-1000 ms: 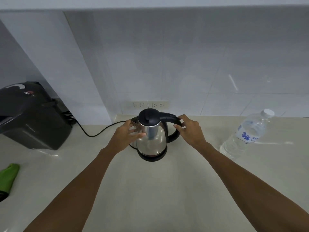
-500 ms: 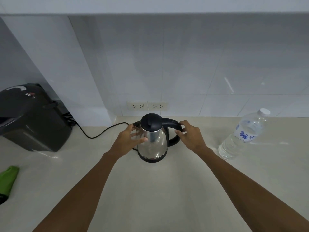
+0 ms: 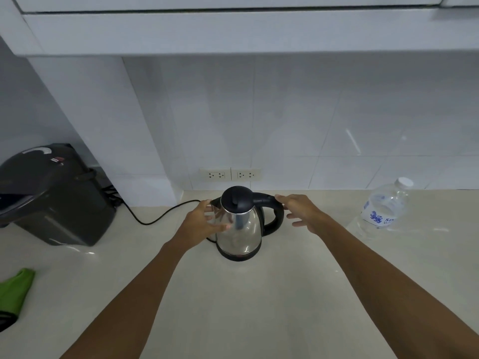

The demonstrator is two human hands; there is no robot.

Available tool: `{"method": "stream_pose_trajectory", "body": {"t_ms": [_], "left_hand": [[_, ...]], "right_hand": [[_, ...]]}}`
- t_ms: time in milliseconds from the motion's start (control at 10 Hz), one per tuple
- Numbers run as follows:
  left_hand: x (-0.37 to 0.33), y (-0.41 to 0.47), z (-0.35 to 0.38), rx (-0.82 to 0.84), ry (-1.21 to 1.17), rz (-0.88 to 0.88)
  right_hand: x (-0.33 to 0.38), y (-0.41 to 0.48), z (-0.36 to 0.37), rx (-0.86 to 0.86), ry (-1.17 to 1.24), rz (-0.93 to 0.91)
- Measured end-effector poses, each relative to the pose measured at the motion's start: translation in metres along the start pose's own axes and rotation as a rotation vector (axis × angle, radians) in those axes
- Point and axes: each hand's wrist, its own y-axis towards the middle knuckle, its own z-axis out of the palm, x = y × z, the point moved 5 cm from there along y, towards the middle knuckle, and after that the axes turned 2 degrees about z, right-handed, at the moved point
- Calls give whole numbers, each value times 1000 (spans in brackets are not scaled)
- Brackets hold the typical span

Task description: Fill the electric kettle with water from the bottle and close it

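A steel electric kettle point(image 3: 239, 229) with a black lid, shut, and a black handle stands on its base in the middle of the counter. My left hand point(image 3: 201, 224) rests against the kettle's left side near the spout, fingers spread. My right hand point(image 3: 302, 212) hovers just right of the handle, fingers apart, holding nothing. A clear plastic water bottle point(image 3: 381, 212) with a white cap and blue label stands upright to the right, out of both hands' touch.
A black appliance point(image 3: 51, 195) sits at the left against the wall, its cord point(image 3: 158, 218) running towards the kettle. A green cloth point(image 3: 15, 291) lies at the left edge. Wall sockets point(image 3: 230, 174) are behind the kettle. The pale counter point(image 3: 246, 307) stretches towards me.
My right hand has let go of the kettle handle and opened beside it. The view has tilted up, so the upper cabinet now shows. My left hand stays on the kettle's side.
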Motion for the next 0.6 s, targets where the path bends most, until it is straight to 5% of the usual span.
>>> {"method": "stream_pose_trajectory", "body": {"t_ms": [500,600], "left_hand": [[-2,-2,2,15,46,-39],[-14,-8,1,10,100,-59]], "right_hand": [[-2,-12,0,-19,-28,-47],[4,-18,-4,-168,-196,-140]]}}
